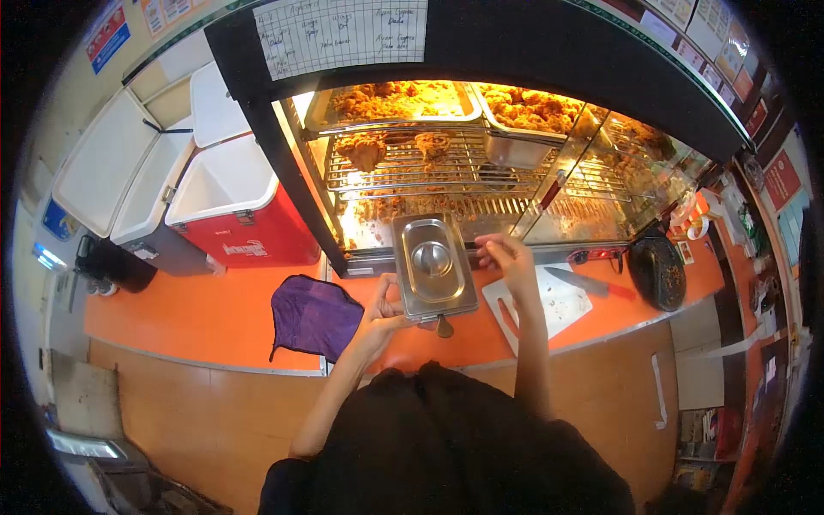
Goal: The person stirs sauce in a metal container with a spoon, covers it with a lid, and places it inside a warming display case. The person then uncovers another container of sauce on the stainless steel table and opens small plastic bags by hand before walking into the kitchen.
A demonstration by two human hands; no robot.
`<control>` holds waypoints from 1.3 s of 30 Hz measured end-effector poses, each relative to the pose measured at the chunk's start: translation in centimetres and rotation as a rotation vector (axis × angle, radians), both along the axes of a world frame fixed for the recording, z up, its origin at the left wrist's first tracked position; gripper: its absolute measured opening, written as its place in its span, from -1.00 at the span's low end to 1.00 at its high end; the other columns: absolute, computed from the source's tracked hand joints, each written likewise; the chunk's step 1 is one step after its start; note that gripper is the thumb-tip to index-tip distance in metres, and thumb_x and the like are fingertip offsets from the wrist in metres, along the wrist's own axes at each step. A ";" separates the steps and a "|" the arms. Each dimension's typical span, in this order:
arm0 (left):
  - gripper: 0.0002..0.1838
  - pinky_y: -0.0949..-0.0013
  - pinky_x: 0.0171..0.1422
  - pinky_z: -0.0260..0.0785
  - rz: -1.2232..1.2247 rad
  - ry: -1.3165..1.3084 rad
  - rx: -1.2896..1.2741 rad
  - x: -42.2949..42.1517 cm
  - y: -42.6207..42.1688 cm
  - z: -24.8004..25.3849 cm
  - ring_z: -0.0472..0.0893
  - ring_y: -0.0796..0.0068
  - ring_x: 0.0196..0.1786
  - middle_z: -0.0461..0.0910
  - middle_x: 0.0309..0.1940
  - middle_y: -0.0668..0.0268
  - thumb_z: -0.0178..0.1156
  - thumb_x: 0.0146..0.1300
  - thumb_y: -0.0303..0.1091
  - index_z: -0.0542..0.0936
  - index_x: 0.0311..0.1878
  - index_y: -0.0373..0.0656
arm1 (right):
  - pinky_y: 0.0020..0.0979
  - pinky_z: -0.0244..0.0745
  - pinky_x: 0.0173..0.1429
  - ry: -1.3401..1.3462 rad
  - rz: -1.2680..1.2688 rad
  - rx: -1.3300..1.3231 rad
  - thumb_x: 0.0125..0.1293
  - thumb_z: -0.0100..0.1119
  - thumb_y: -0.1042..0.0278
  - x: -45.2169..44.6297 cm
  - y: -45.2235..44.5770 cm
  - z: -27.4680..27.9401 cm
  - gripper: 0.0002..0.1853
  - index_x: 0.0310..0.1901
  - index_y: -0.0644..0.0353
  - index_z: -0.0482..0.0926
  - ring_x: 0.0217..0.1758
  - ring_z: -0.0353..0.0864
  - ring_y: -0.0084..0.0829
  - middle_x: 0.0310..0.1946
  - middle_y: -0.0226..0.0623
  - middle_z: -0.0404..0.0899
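My left hand [384, 307] grips a small rectangular stainless steel food pan [412, 296] by its lower left side. A metal lid with a round recessed middle [433, 259] covers the pan. From the pan's near edge sticks a small rounded metal end [444, 327], perhaps a spoon handle. Just right of the pan is my right hand [506, 257], its fingers loosely bent and apart, with nothing seen in them. Behind the pan stands a lit warming cabinet [395, 184] holding fried chicken pieces [360, 150] on a wire rack.
A purple cloth [313, 316] lies on the orange counter [215, 322]. To the right are a white cutting board [549, 309], a knife [579, 281] and a dark rounded object [657, 270]. A red cooler [249, 215] stands open at left. The cabinet's glass door [558, 184] is at its right.
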State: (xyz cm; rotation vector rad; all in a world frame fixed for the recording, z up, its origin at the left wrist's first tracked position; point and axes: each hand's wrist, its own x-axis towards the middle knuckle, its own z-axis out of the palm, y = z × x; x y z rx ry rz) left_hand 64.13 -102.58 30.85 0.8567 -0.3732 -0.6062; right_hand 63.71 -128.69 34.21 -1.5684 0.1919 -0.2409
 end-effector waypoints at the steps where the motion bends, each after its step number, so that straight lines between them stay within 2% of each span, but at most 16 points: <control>1: -0.43 0.01 0.13 0.49 -0.005 0.000 0.013 0.1 -0.2 0.6 0.67 0.15 -0.07 0.63 -0.10 -0.01 0.20 0.15 -0.63 0.18 0.16 -0.10 | -0.55 0.41 -0.16 -0.012 -0.013 -0.006 0.36 0.04 0.37 0.1 -0.2 0.3 -0.78 -0.07 0.22 0.63 -0.29 0.53 -0.60 -0.33 -0.38 0.61; 4: -0.42 0.01 0.11 0.50 -0.009 -0.005 0.008 0.4 -0.8 1.7 0.67 0.15 -0.08 0.64 -0.11 0.01 0.20 0.12 -0.66 0.18 0.15 -0.09 | -0.56 0.40 -0.13 -0.158 -0.193 -0.164 0.39 0.03 0.35 1.8 -0.9 0.9 -0.75 -0.03 0.24 0.61 -0.24 0.52 -0.60 -0.29 -0.39 0.61; 6: -0.42 0.03 0.11 0.51 -0.021 -0.008 -0.018 0.4 -1.0 2.5 0.68 0.17 -0.08 0.64 -0.12 0.02 0.20 0.10 -0.67 0.19 0.14 -0.09 | -0.57 0.40 -0.10 -0.345 -0.191 -0.214 0.41 0.02 0.33 4.9 -2.7 -0.4 -0.71 0.05 0.28 0.55 -0.20 0.53 -0.59 -0.23 -0.38 0.61; 8: -0.41 0.06 0.12 0.51 -0.043 -0.011 -0.053 0.4 -1.0 3.8 0.67 0.19 -0.08 0.64 -0.13 0.02 0.21 0.09 -0.69 0.20 0.13 -0.10 | -0.50 0.42 0.04 -0.289 -0.142 0.153 0.39 0.08 0.34 6.6 -2.4 1.9 -0.69 0.11 0.24 0.49 0.00 0.57 -0.50 -0.03 -0.29 0.60; 10: -0.37 0.17 0.09 0.51 -0.043 -0.022 -0.026 0.4 -1.0 4.7 0.66 0.24 -0.07 0.62 -0.10 0.05 0.19 0.02 -0.71 0.21 0.16 -0.13 | -0.48 0.44 0.01 -0.376 -0.227 0.172 0.37 0.08 0.35 9.1 -2.1 2.9 -0.63 0.15 0.30 0.40 -0.04 0.60 -0.45 -0.08 -0.23 0.60; 13: -0.26 0.25 0.02 0.53 0.005 -0.038 0.074 0.5 -0.7 5.7 0.65 0.31 -0.07 0.60 -0.08 0.13 0.18 -0.07 -0.74 0.21 0.25 -0.16 | -0.50 0.51 -0.14 -0.417 -0.366 0.361 0.33 0.09 0.46 12.4 -1.6 4.6 -0.76 -0.02 0.36 0.49 -0.19 0.66 -0.39 -0.17 -0.17 0.62; 16: -0.28 0.30 0.02 0.52 0.010 -0.036 0.082 0.2 -0.6 6.8 0.65 0.34 -0.07 0.61 -0.11 0.15 0.19 -0.08 -0.75 0.24 0.23 -0.16 | -0.51 0.56 -0.30 -0.471 -0.339 0.489 0.29 0.09 0.52 15.2 -1.8 5.2 -0.83 -0.11 0.36 0.49 -0.30 0.70 -0.31 -0.27 -0.15 0.62; 18: -0.29 0.33 0.01 0.51 0.022 -0.028 0.067 0.1 -0.6 7.0 0.64 0.36 -0.08 0.62 -0.13 0.15 0.20 -0.07 -0.75 0.25 0.22 -0.17 | -0.53 0.56 -0.45 -0.520 -0.455 0.532 0.26 0.09 0.59 17.1 -1.8 4.9 -0.85 -0.14 0.39 0.48 -0.37 0.71 -0.25 -0.33 -0.17 0.62; 20: -0.29 0.34 0.00 0.50 0.016 -0.047 0.060 0.3 -0.4 6.5 0.64 0.36 -0.10 0.61 -0.12 0.16 0.20 -0.06 -0.75 0.25 0.22 -0.18 | -0.52 0.58 -0.50 -0.628 -0.487 0.515 0.20 0.11 0.69 18.4 -1.7 5.0 -0.81 -0.14 0.41 0.44 -0.40 0.72 -0.21 -0.34 -0.16 0.60; 24: -0.30 0.35 -0.01 0.51 0.043 -0.035 0.043 0.2 -0.2 6.4 0.64 0.34 -0.11 0.59 -0.11 0.13 0.21 -0.07 -0.75 0.25 0.20 -0.19 | -0.49 0.57 -0.53 -0.671 -0.622 0.532 0.19 0.07 0.75 17.0 -0.7 5.7 -0.81 -0.16 0.45 0.39 -0.48 0.70 -0.22 -0.38 -0.12 0.60; 28: -0.29 0.34 0.00 0.51 0.019 -0.040 0.063 0.2 0.4 6.4 0.64 0.33 -0.09 0.59 -0.11 0.13 0.20 -0.09 -0.75 0.25 0.20 -0.19 | -0.50 0.55 -0.54 -0.640 -0.743 0.566 0.20 0.05 0.75 17.3 -1.0 5.7 -0.85 -0.20 0.39 0.39 -0.54 0.68 -0.23 -0.41 -0.10 0.59; 32: -0.35 0.33 0.09 0.48 -0.001 -0.032 0.029 0.3 0.8 6.2 0.65 0.33 -0.05 0.62 -0.10 0.07 0.22 -0.01 -0.75 0.24 0.17 -0.16 | -0.45 0.49 -0.54 -0.772 -0.807 0.635 0.23 0.06 0.72 18.7 -2.0 5.1 -0.87 -0.24 0.37 0.34 -0.56 0.60 -0.37 -0.43 -0.13 0.57; 33: -0.37 0.33 0.12 0.47 -0.009 -0.035 0.010 0.5 0.8 6.1 0.66 0.32 -0.03 0.64 -0.10 0.04 0.23 0.03 -0.74 0.24 0.15 -0.15 | -0.43 0.49 -0.49 -0.739 -0.801 0.525 0.23 0.04 0.72 18.7 -2.6 5.2 -0.82 -0.20 0.35 0.28 -0.56 0.54 -0.41 -0.39 -0.16 0.54; 36: -0.37 0.34 0.12 0.46 -0.017 -0.032 -0.005 0.8 1.0 5.8 0.66 0.32 -0.03 0.64 -0.10 0.02 0.22 0.03 -0.76 0.24 0.16 -0.14 | -0.46 0.51 -0.42 -0.716 -0.878 0.599 0.22 0.01 0.75 18.5 -1.8 5.9 -0.79 -0.20 0.29 0.26 -0.49 0.54 -0.41 -0.31 -0.19 0.49; 37: -0.34 0.34 0.10 0.46 -0.011 -0.032 0.022 0.9 0.9 6.0 0.65 0.33 -0.04 0.62 -0.11 0.07 0.22 -0.01 -0.75 0.24 0.17 -0.15 | -0.29 0.58 -0.10 -0.671 -0.765 0.648 0.27 -0.15 0.69 17.6 -1.4 6.4 -0.69 0.04 0.28 0.23 -0.09 0.47 -0.37 -0.01 -0.18 0.35; 39: -0.29 0.34 0.05 0.46 0.000 -0.031 0.075 1.1 0.6 6.8 0.63 0.35 -0.07 0.59 -0.14 0.17 0.20 -0.09 -0.75 0.25 0.20 -0.16 | -0.29 0.56 -0.07 -0.741 -0.781 0.601 0.27 -0.17 0.69 17.5 -1.4 6.6 -0.67 0.07 0.29 0.23 -0.08 0.46 -0.37 -0.02 -0.18 0.36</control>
